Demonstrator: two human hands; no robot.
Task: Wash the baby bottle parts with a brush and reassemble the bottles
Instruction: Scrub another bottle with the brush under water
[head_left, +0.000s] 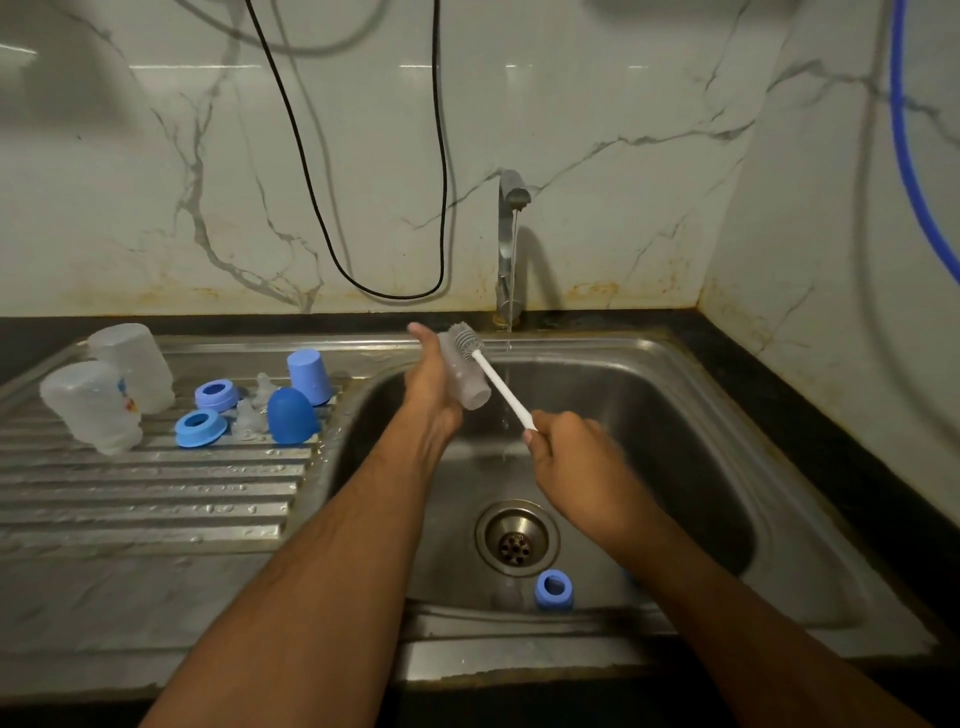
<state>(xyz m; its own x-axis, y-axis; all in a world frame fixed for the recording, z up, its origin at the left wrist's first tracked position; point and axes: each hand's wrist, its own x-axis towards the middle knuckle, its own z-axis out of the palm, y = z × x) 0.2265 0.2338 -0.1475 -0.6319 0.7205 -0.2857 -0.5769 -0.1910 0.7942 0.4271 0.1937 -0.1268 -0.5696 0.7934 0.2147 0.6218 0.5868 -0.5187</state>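
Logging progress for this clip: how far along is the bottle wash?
Likely done: two bottles, two rings, two caps and teats sit on the drainboard. In hand: the left hand holds a third bottle while the right hand works the brush near the running tap. Left: the ring in the sink, then reassembly.

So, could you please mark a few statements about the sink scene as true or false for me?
1. The left hand holds a clear bottle over the sink. True.
2. The right hand holds a sponge. False: it grips the white handle of a brush.
3. The tap is off. False: a thin stream of water runs from it.
4. Two clear bottles stand on the drainboard. True.
5. The sink basin holds no parts. False: a blue ring lies near the drain.
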